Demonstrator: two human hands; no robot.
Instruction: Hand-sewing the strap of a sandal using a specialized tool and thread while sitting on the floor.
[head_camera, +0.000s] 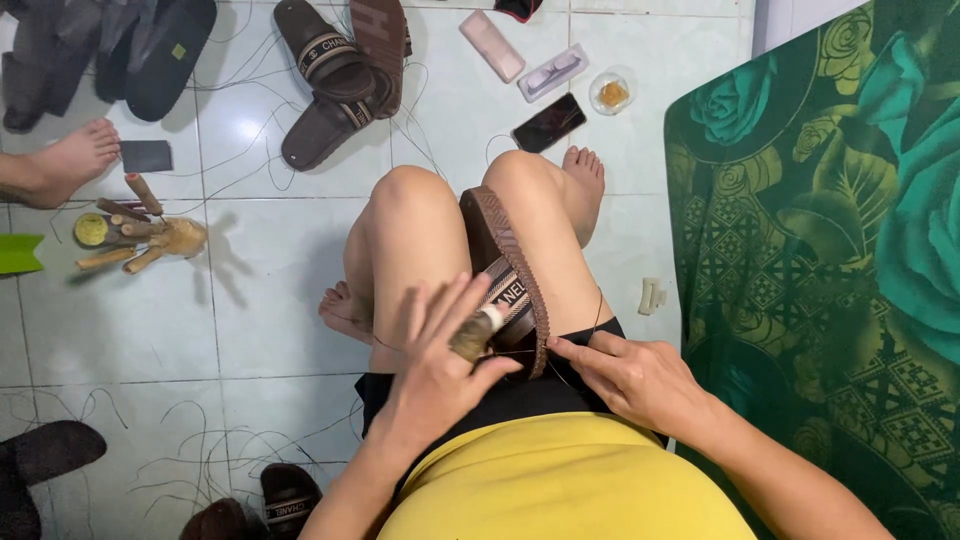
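**Brown sandal wedged between the knees, both hands on it**

Brown rubber-looking sandal (520, 290) stands on edge between the person's bare knees, sole toward the right thigh, strap with a pale band facing the left hand. Likely light, with a stiffish sole that bends a little; the ridged edge gives grip, so it is best held by that sole edge or clamped between the legs as it is now. The strap looks softer, woven.

Left hand (440, 370): fingers curled around a wooden-handled tool (478, 332), thumb and forefinger closed on the handle, other fingers loosely fanned above it. The tool tip sits against the sandal near the strap; the tip itself is hidden, so I cannot tell its shape.

Right hand (630, 378): fingers pressed together, fingertips touching the sole's edge, apparently pinching a thin dark thread (597, 320) that runs up over the thigh. The thread is fine and slippery-looking, easy to lose.

Around: white tiled floor (260, 300) strewn with loose thread ends. More brown sandals (340, 80) lie ahead, well apart, and a dark phone (549, 122) just beyond the knee. A cluster of wooden-handled tools (140, 240) lies to the left, near another person's foot (65, 160). Green patterned cloth (820, 260) is on the right.
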